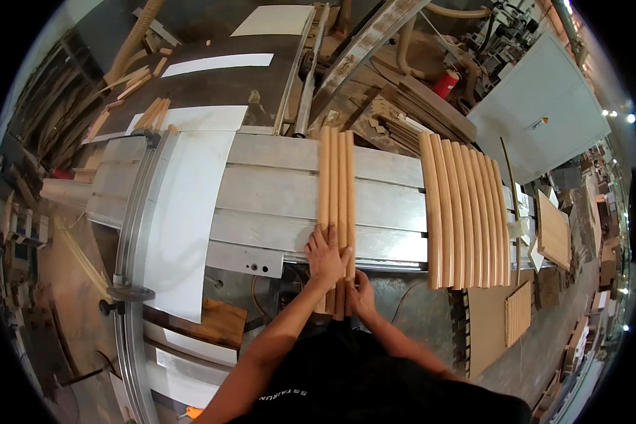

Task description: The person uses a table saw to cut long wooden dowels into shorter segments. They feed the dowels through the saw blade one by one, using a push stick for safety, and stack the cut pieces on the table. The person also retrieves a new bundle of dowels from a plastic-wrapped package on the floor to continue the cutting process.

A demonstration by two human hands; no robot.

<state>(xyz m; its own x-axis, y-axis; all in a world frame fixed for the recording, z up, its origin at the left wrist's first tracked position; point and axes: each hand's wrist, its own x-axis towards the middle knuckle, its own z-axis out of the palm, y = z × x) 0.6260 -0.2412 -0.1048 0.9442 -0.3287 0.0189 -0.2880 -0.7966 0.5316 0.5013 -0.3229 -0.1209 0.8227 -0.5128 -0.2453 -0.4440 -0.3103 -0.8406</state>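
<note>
A small group of long, round-edged wooden strips (337, 180) lies side by side across the grey metal table (268, 191), with their near ends jutting past its front edge toward my body. My left hand (325, 258) rests on top of these strips, fingers spread over them and thumb toward the right side. Lower down, my right hand (362, 297) is closed at the right edge of the same strips, close to their near ends; part of its grip is hidden. To the right, a wider row of similar wooden strips (466, 212) lies tightly together on the table.
A metal rail (136, 233) and a white panel (184, 212) stand left of the strips. Offcuts (131, 85) lie on the dark board at the far left. Behind the table are a slanted metal beam (364, 53), a red cylinder (446, 83) and a pale cabinet (540, 109).
</note>
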